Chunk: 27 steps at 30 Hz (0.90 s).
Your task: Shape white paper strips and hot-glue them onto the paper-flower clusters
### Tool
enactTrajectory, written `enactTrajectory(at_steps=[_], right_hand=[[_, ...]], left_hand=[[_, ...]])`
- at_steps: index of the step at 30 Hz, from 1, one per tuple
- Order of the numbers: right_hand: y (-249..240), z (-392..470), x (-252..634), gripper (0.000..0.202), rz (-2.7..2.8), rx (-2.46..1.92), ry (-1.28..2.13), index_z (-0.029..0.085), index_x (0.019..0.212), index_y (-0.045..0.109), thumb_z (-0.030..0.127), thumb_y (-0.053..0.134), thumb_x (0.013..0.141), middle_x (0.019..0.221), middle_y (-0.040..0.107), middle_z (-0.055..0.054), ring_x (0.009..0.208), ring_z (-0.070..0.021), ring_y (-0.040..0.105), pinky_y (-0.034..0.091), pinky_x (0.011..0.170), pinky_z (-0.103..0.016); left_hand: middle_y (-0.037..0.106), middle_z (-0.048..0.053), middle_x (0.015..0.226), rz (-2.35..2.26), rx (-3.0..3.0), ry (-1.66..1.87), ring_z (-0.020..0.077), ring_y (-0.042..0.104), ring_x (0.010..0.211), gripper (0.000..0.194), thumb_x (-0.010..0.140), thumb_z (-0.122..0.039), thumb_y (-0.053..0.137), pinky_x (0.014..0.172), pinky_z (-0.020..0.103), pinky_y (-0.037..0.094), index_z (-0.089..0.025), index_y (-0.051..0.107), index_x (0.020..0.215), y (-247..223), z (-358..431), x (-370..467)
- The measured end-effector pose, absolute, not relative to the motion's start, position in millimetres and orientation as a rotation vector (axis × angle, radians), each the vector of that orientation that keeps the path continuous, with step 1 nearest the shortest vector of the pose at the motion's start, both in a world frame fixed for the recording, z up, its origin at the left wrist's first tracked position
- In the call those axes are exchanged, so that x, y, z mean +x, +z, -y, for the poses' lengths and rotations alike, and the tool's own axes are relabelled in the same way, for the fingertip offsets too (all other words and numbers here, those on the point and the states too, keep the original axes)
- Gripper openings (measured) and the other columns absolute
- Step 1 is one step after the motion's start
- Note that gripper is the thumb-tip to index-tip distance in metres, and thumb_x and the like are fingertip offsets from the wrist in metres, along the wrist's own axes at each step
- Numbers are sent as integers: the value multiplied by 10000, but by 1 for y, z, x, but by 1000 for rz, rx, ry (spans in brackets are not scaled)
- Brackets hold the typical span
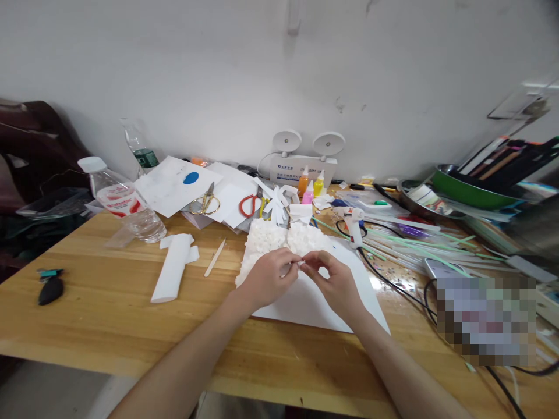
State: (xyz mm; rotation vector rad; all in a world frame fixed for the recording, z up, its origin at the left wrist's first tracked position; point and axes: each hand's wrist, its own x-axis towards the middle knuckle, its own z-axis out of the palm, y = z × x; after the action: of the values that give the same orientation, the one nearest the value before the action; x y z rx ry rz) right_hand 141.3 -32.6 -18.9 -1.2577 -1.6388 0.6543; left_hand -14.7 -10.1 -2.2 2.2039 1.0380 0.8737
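My left hand (271,278) and my right hand (335,286) meet over a white sheet (297,311) on the table. Thumb and fingers of both are pinched together at a small white piece of paper (300,263), mostly covered by the fingertips. Behind them, crumpled white paper bits (267,234) form a bumpy layer over the sheet's far and left part. A second patch of white bits (308,237) lies just right of it. To the left, a pointed pale stick (215,259) lies beside a flat white paper roll (169,273).
A glue gun (351,227) stands behind my right hand, its cord trailing right past a blurred-out area. Gold scissors (204,202), red-handled pliers (250,206) and small paint bottles (308,192) sit at the back. A water bottle (126,203) leans left; thin strips (419,247) clutter the right.
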Motion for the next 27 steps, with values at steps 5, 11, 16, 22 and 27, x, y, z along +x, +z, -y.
enactTrajectory(at_steps=[5,11,16,22,27], right_hand=[[-20,32,141,141,1611,-1281,628,192,832,571,310,578,755,683,596,-16,627,-143,541,460,617,-277],[-21,30,142,205,1553,-1244,802,192,934,559,301,570,760,797,650,-43,712,-158,587,479,688,-306],[-21,29,144,245,1530,-1189,948,196,987,537,289,571,763,839,648,-45,747,-155,600,488,704,-305],[-24,28,146,175,1594,-1188,945,194,897,593,309,562,769,829,638,-38,755,-155,592,484,711,-296],[-24,26,146,152,1574,-1185,956,191,866,592,306,550,778,871,635,-44,791,-156,588,480,726,-289]], left_hand=[[630,42,848,-1023,2204,879,156,570,799,199,793,-153,443,725,264,442,-181,620,879,-3,10,-15],[637,46,951,-1019,2214,895,160,569,875,257,795,-137,441,781,273,439,-186,575,1009,-4,11,-14],[609,45,1021,-967,2334,867,168,537,942,366,794,-114,416,835,293,424,-212,481,1141,-1,12,-16],[589,44,1031,-925,2376,810,175,517,952,394,790,-113,406,847,309,411,-224,450,1165,0,12,-17],[617,25,851,-1096,2178,819,160,560,798,335,778,-243,488,747,283,440,-203,492,1112,-1,11,-16]])
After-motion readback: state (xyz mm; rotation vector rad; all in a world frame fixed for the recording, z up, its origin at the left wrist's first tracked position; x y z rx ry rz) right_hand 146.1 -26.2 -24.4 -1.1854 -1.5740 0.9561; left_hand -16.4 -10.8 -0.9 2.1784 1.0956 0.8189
